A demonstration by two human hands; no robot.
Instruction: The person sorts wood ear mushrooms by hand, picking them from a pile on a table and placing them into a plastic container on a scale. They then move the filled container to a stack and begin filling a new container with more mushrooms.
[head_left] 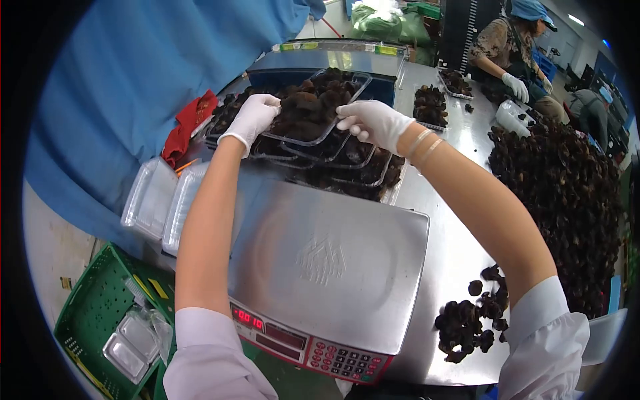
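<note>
A clear plastic tray of dark wood ear mushrooms is held between my gloved hands, above a stack of similar filled trays. My left hand is closed at the tray's left edge, with thumb and forefinger pressed together. At its right edge, my right hand pinches the rim with curled fingers. Below the hands lies the bare steel pan of a weighing scale. The red display on its front reads -0.010.
Nested clear trays stand left of the scale, above a green crate containing plastic trays. Loose mushrooms lie on the steel table at right, near a large mushroom heap. A gloved co-worker sits behind it. Blue cloth hangs at left.
</note>
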